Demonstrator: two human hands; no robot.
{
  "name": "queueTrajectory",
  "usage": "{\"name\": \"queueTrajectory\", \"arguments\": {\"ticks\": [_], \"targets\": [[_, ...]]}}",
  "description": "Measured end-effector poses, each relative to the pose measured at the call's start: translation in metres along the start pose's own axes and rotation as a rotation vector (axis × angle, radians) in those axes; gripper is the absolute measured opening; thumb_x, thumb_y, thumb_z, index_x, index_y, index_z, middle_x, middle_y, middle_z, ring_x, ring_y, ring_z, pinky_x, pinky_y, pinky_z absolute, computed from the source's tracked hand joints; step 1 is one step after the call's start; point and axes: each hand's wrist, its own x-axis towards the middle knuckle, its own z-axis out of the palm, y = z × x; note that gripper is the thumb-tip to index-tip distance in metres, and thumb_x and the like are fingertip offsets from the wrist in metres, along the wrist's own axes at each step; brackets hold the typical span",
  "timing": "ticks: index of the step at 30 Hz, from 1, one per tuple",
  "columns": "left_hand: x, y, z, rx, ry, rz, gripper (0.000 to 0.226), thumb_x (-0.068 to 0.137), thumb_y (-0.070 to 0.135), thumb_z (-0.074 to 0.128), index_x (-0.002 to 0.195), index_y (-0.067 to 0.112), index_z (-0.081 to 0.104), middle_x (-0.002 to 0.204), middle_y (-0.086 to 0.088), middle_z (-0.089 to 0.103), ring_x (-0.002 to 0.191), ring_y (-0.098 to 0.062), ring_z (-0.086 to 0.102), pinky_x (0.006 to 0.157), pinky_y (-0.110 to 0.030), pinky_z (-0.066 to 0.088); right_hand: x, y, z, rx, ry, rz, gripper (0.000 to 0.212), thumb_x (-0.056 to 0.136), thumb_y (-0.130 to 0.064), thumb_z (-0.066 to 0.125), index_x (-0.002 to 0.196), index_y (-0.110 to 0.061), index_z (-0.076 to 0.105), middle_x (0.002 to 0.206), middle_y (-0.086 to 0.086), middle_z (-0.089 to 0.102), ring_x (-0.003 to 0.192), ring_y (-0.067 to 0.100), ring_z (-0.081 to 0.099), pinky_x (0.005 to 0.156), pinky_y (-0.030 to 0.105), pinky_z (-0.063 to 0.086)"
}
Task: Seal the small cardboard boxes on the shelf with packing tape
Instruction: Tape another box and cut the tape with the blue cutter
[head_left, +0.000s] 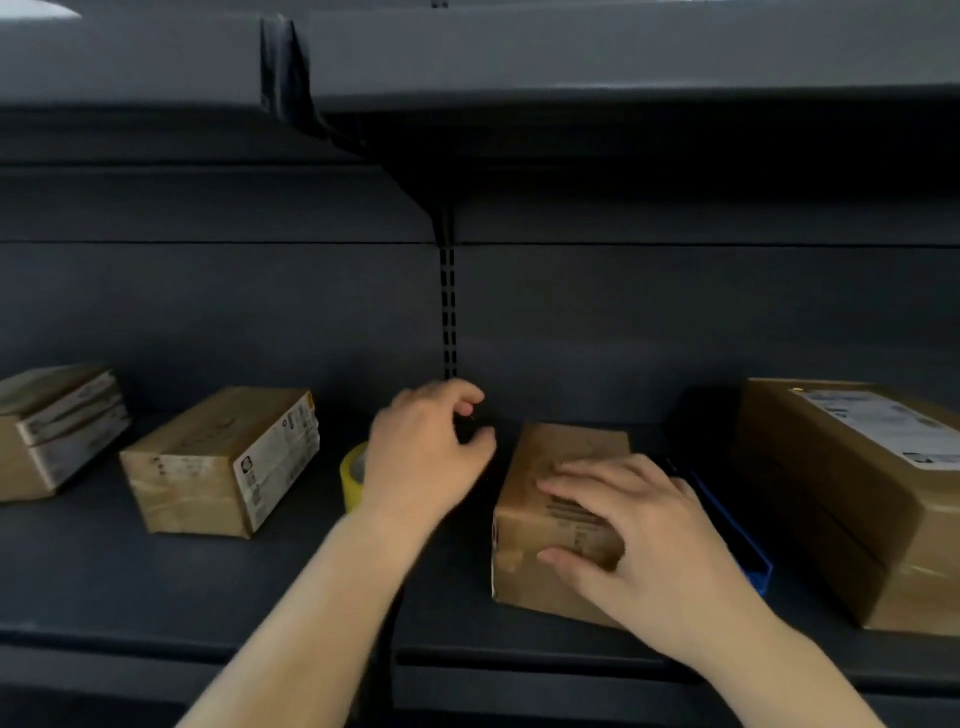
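Note:
A small cardboard box (550, 467) stands on the dark shelf (156, 587) at centre right. My right hand (639, 540) lies on its top, fingers spread flat and thumb against the near side. My left hand (426, 447) hovers just left of the box with fingers loosely curled, and nothing shows in it. A yellow tape roll (353, 475) stands behind the left wrist, mostly hidden. Another small box (218, 462) with a white label end sits to the left.
A stack of flat boxes (57, 431) lies at the far left. A larger labelled box (852, 493) fills the right side. A blue object (737, 540) pokes out behind my right hand. An upper shelf (519, 62) hangs overhead, with a slotted upright (448, 312) at the back.

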Motion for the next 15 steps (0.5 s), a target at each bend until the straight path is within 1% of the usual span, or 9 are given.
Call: {"name": "queueTrajectory", "arguments": {"ticks": [1,2,3,5,7,8,10,12,15], "targets": [[0.009,-0.008,-0.005,0.091,-0.019,-0.019,0.04,0.077,0.043,0.064,0.113,0.028,0.06,0.111,0.005,0.064,0.107,-0.022,0.054,0.087,-0.035,0.043,0.0,0.001,-0.002,0.048,-0.035,0.02,0.054,0.071,-0.064,0.051,0.122,-0.046,0.054,0.12,-0.037,0.042,0.117,-0.002,0.034,0.095,0.036,0.034],[0.019,-0.017,-0.008,0.221,-0.099,-0.078,0.05,0.075,0.053,0.061,0.118,0.029,0.056,0.12,0.003,0.06,0.113,-0.025,0.051,0.092,-0.037,0.041,-0.001,0.003,-0.003,0.091,-0.057,0.033,0.055,0.07,-0.064,0.049,0.123,-0.048,0.052,0.118,-0.041,0.036,0.117,-0.006,0.03,0.098,0.036,0.032],[0.027,-0.026,-0.009,0.357,-0.24,-0.168,0.065,0.073,0.064,0.057,0.127,0.029,0.049,0.132,-0.001,0.053,0.122,-0.029,0.044,0.098,-0.041,0.036,-0.003,0.003,-0.004,0.123,-0.066,0.04,0.055,0.07,-0.063,0.049,0.123,-0.049,0.051,0.116,-0.044,0.033,0.117,-0.009,0.028,0.099,0.036,0.032],[0.037,-0.037,-0.005,0.511,-0.533,-0.309,0.091,0.068,0.078,0.049,0.141,0.026,0.031,0.15,-0.004,0.031,0.135,-0.033,0.027,0.108,-0.052,0.021,-0.005,0.003,-0.004,0.158,-0.066,0.049,0.054,0.07,-0.061,0.051,0.123,-0.049,0.05,0.114,-0.046,0.031,0.116,-0.01,0.026,0.1,0.036,0.031],[0.041,-0.042,0.007,0.585,-0.733,-0.36,0.104,0.064,0.082,0.048,0.146,0.024,0.022,0.156,-0.003,0.02,0.14,-0.034,0.016,0.11,-0.061,0.009,-0.005,0.002,-0.004,0.17,-0.064,0.05,0.052,0.071,-0.06,0.053,0.122,-0.051,0.05,0.114,-0.046,0.031,0.115,-0.011,0.026,0.099,0.036,0.031],[0.042,-0.043,0.013,0.599,-0.8,-0.368,0.105,0.064,0.08,0.051,0.147,0.022,0.021,0.155,-0.004,0.02,0.14,-0.035,0.017,0.11,-0.063,0.01,-0.005,0.002,-0.004,0.174,-0.062,0.051,0.051,0.071,-0.06,0.053,0.121,-0.051,0.05,0.114,-0.046,0.032,0.115,-0.01,0.026,0.098,0.035,0.031],[0.045,-0.042,0.021,0.555,-0.876,-0.369,0.096,0.068,0.067,0.061,0.144,0.02,0.027,0.15,-0.007,0.03,0.135,-0.035,0.028,0.108,-0.058,0.025,-0.005,0.003,-0.004,0.173,-0.057,0.052,0.051,0.072,-0.059,0.054,0.121,-0.05,0.05,0.114,-0.045,0.033,0.115,-0.009,0.027,0.097,0.036,0.031],[0.048,-0.041,0.024,0.499,-0.9,-0.328,0.073,0.07,0.051,0.066,0.133,0.023,0.041,0.139,-0.008,0.042,0.122,-0.032,0.041,0.098,-0.047,0.043,-0.005,0.003,-0.003,0.172,-0.051,0.063,0.05,0.072,-0.057,0.056,0.122,-0.049,0.051,0.115,-0.042,0.036,0.115,-0.007,0.028,0.095,0.035,0.031],[0.048,-0.043,0.02,0.418,-0.89,-0.252,0.047,0.072,0.041,0.068,0.113,0.024,0.057,0.12,-0.002,0.053,0.102,-0.023,0.052,0.079,-0.034,0.051,-0.005,-0.002,-0.002,0.083,-0.066,0.1,0.05,0.075,-0.058,0.052,0.124,-0.047,0.051,0.119,-0.034,0.041,0.116,0.0,0.031,0.089,0.035,0.03]]}}
